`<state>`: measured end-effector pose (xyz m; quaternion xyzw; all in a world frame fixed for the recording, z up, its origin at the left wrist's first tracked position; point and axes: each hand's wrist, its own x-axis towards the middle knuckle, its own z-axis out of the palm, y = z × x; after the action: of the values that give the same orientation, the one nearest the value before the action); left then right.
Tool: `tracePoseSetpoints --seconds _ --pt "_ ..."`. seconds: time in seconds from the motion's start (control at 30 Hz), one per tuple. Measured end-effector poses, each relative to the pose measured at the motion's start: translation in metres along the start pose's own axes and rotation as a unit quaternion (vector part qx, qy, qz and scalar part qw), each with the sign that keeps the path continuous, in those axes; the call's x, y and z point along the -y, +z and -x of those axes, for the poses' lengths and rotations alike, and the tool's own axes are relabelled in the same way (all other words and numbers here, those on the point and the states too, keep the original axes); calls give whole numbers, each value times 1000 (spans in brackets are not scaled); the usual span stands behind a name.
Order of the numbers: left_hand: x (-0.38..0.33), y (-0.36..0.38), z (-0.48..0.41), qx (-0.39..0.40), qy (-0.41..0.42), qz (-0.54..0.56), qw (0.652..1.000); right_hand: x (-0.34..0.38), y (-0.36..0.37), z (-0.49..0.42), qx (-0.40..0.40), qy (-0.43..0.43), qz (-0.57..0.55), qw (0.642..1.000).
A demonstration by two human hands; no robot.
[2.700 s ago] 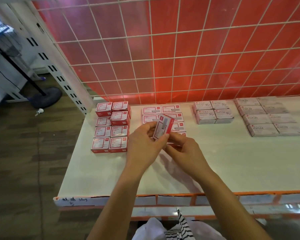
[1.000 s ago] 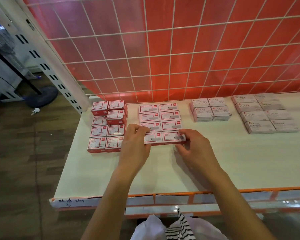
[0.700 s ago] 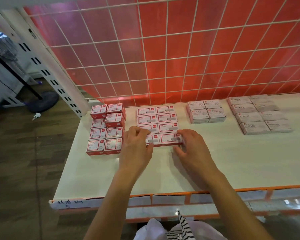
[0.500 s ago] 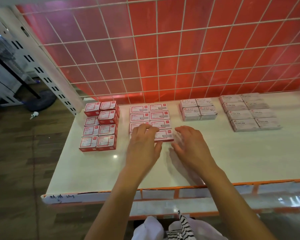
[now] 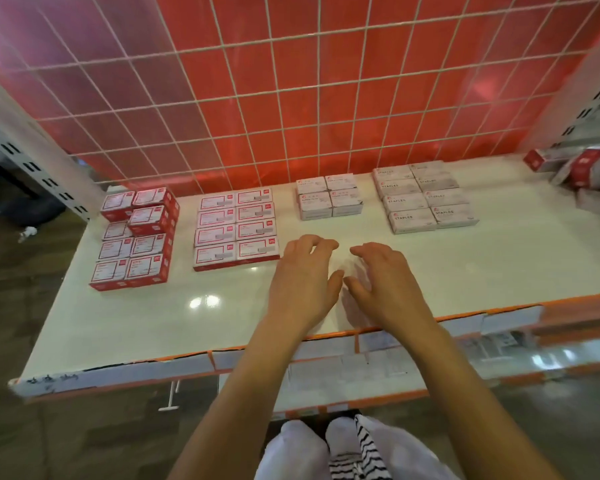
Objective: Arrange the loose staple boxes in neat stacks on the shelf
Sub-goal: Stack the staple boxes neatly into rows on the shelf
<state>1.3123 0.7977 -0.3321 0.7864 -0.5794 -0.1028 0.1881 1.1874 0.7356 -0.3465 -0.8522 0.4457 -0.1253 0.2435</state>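
Note:
Four neat groups of staple boxes sit on the white shelf (image 5: 153,320): tall red stacks (image 5: 134,237) at the left, a flat red-and-white block (image 5: 236,230), a small grey group (image 5: 329,199) and grey boxes marked STAPLES (image 5: 425,199). A loose heap of red and grey boxes (image 5: 584,174) lies at the far right. My left hand (image 5: 303,282) and my right hand (image 5: 383,282) hover side by side over bare shelf, just right of the red-and-white block. Their fingers are loosely curled and hold nothing.
A white wire grid (image 5: 291,91) with an orange panel behind it closes the back of the shelf. White slotted uprights (image 5: 32,157) stand at the left and right ends. The shelf's front edge (image 5: 187,365) carries orange trim and white label strips. Wooden floor lies to the left.
Both hands have let go of the front row of the red-and-white block and moved right, off the boxes. The view has swung right, bringing the loose heap into sight.

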Motion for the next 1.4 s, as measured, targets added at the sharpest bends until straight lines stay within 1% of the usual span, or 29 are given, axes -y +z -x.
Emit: tracePoseSetpoints --seconds 0.37,0.6,0.73,0.97,1.17,1.27,1.4 --pt "-38 19 -10 42 89 12 995 -31 -11 31 -56 84 21 995" --pt "-74 39 -31 61 116 13 991 -69 -31 32 -78 125 11 989" --pt "-113 60 -52 54 127 18 990 -104 -53 26 -87 130 8 988" --pt "-204 107 -95 77 138 28 987 -189 -112 15 -99 157 9 983" --pt "-268 140 -124 78 137 23 987 -254 -150 8 -107 169 17 980" --pt "-293 152 -137 71 139 20 988 -280 -164 4 -123 175 27 976" --pt "-319 165 -153 73 146 17 986 -309 -183 -4 -159 170 12 972"
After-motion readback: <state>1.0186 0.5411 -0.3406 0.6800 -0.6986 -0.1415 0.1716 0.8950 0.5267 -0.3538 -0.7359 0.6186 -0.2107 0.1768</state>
